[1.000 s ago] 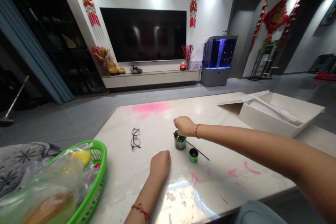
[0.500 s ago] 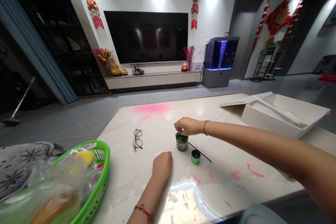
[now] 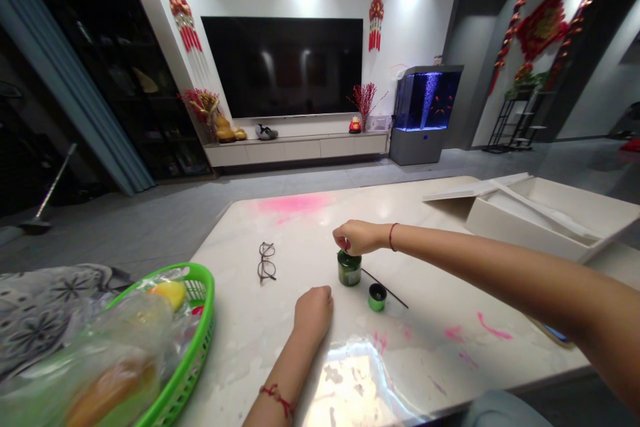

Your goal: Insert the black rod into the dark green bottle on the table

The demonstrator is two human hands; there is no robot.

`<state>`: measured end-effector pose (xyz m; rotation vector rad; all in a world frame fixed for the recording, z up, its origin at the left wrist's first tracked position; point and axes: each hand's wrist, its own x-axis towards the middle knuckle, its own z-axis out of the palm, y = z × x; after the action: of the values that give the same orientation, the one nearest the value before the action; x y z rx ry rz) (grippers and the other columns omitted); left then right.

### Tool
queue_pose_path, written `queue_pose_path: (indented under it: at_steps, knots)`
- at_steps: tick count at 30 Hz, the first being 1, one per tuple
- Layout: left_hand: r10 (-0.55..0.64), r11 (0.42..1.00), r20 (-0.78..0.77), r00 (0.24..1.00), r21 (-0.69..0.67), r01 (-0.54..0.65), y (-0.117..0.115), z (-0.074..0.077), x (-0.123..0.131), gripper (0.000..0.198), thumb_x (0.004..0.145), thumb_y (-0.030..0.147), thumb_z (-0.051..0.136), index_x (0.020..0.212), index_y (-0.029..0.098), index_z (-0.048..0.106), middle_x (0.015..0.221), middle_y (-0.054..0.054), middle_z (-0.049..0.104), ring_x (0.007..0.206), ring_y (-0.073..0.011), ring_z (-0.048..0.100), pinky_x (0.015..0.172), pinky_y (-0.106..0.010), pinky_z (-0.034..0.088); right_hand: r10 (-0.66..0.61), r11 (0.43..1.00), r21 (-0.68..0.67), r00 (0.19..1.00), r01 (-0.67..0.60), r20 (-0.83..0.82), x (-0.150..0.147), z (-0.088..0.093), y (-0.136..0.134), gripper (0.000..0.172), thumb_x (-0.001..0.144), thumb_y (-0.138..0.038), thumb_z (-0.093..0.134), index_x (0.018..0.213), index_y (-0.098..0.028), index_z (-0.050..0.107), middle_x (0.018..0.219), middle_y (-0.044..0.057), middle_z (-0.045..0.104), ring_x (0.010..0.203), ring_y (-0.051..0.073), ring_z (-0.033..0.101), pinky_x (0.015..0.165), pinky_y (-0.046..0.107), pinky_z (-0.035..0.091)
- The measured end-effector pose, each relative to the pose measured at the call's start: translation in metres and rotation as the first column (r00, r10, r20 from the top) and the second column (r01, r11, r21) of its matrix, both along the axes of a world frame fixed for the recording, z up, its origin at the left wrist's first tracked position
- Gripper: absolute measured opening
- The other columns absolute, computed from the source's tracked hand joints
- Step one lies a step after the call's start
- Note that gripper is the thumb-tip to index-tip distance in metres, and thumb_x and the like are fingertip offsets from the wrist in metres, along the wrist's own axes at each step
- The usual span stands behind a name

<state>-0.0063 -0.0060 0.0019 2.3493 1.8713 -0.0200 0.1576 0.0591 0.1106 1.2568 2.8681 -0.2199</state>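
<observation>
My right hand (image 3: 361,237) hangs over the mouth of a green glass jar (image 3: 349,270), its fingers pinched together and bent down toward the rim. What the fingertips hold, if anything, is hidden. Beside the jar stands a small green cap (image 3: 377,297) with a dark inside, open side up. A thin dark stick (image 3: 393,293) lies on the table just behind the cap. My left hand (image 3: 313,312) rests on the tabletop, closed with its fingers curled under, left of the jar and the cap.
Eyeglasses (image 3: 267,261) lie on the pink-stained white table (image 3: 235,333). At the left, a green plastic basket (image 3: 207,307) holds bagged items. A white open box (image 3: 525,230) sits at the right. Beyond are a television (image 3: 285,67) and a fish tank (image 3: 425,113).
The whole view has shifted slightly, moving the scene a little to the right. Both hands keep nearly the same places relative to the jar and table.
</observation>
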Motion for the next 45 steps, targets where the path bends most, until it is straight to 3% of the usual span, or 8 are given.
queue_pose_path:
  at_steps: [12, 20, 23, 26, 33, 38, 41, 45]
  knots:
    - [-0.007, 1.0, -0.003, 1.0, 0.003, 0.007, 0.0, -0.001, 0.0, 0.025, 0.08, 0.018, 0.036, 0.078, 0.017, 0.061, 0.087, -0.01, 0.066, 0.085, -0.021, 0.061, 0.066, -0.028, 0.038, -0.192, 0.981, -0.043, 0.98, 0.19, -0.06, -0.004, 0.004, -0.003, 0.019, 0.058, -0.017, 0.062, 0.076, -0.014, 0.057, 0.075, 0.003, 0.061, 0.065, 0.012, 0.051, 0.049, 0.018, 0.032]
    - [0.001, 1.0, -0.007, 1.0, -0.009, -0.001, -0.001, 0.001, 0.001, 0.026, 0.081, 0.018, 0.036, 0.08, 0.017, 0.062, 0.089, -0.01, 0.066, 0.086, -0.0203, 0.06, 0.068, -0.028, 0.038, -0.267, 0.962, -0.01, 0.938, 0.272, -0.222, 0.038, 0.077, 0.002, 0.017, 0.057, -0.015, 0.06, 0.068, -0.016, 0.048, 0.064, -0.004, 0.052, 0.056, 0.007, 0.044, 0.048, 0.017, 0.03]
    - [0.0, 1.0, -0.008, 1.0, -0.005, 0.0, -0.001, 0.002, 0.001, 0.026, 0.081, 0.017, 0.036, 0.081, 0.017, 0.062, 0.089, -0.011, 0.066, 0.086, -0.0203, 0.06, 0.068, -0.028, 0.038, -0.266, 0.964, -0.055, 0.944, 0.26, -0.197, 0.061, 0.089, 0.002, 0.018, 0.057, -0.015, 0.06, 0.068, -0.017, 0.045, 0.063, -0.004, 0.051, 0.056, 0.007, 0.042, 0.048, 0.017, 0.029]
    - [-0.004, 1.0, -0.008, 1.0, 0.0, 0.004, -0.002, 0.002, 0.001, 0.026, 0.081, 0.017, 0.036, 0.08, 0.017, 0.062, 0.088, -0.01, 0.066, 0.085, -0.0201, 0.06, 0.068, -0.027, 0.038, -0.28, 0.947, -0.19, 0.955, 0.258, -0.098, 0.072, 0.067, 0.002, 0.018, 0.056, -0.015, 0.06, 0.067, -0.017, 0.046, 0.065, -0.002, 0.055, 0.057, 0.008, 0.044, 0.048, 0.018, 0.03]
    - [-0.019, 1.0, -0.008, 1.0, 0.02, 0.019, -0.003, -0.001, 0.002, 0.024, 0.079, 0.016, 0.037, 0.077, 0.017, 0.061, 0.085, -0.01, 0.066, 0.084, -0.0206, 0.061, 0.067, -0.028, 0.038, -0.39, 0.868, -0.361, 0.918, 0.341, -0.07, 0.067, -0.027, 0.008, 0.015, 0.059, -0.01, 0.058, 0.072, -0.013, 0.055, 0.074, 0.003, 0.062, 0.066, 0.011, 0.054, 0.054, 0.019, 0.037]
    - [-0.021, 1.0, 0.003, 1.0, 0.022, 0.021, -0.001, -0.001, 0.002, 0.024, 0.079, 0.018, 0.037, 0.077, 0.017, 0.061, 0.085, -0.01, 0.066, 0.083, -0.0209, 0.061, 0.066, -0.028, 0.039, -0.42, 0.841, -0.411, 0.904, 0.352, -0.084, 0.062, -0.035, -0.011, 0.015, 0.067, -0.018, 0.057, 0.08, -0.012, 0.058, 0.081, 0.006, 0.064, 0.071, 0.013, 0.058, 0.058, 0.02, 0.043]
    - [-0.019, 0.999, 0.01, 1.0, 0.031, 0.019, -0.001, -0.001, 0.002, 0.025, 0.079, 0.018, 0.037, 0.076, 0.017, 0.061, 0.085, -0.011, 0.066, 0.083, -0.0218, 0.061, 0.065, -0.029, 0.039, -0.398, 0.725, -0.611, 0.917, 0.318, 0.006, 0.047, -0.037, -0.034, 0.037, 0.064, -0.04, 0.063, 0.088, -0.012, 0.059, 0.078, 0.006, 0.064, 0.064, 0.014, 0.06, 0.052, 0.021, 0.045]
    - [-0.016, 0.999, 0.003, 1.0, 0.042, 0.016, -0.002, -0.001, 0.003, 0.025, 0.079, 0.017, 0.036, 0.076, 0.017, 0.061, 0.084, -0.011, 0.066, 0.083, -0.0228, 0.061, 0.065, -0.029, 0.039, -0.409, 0.712, -0.553, 0.896, 0.433, 0.174, 0.024, -0.048, -0.054, 0.049, 0.051, -0.038, 0.072, 0.089, -0.01, 0.061, 0.068, 0.007, 0.064, 0.058, 0.018, 0.06, 0.05, 0.026, 0.047]
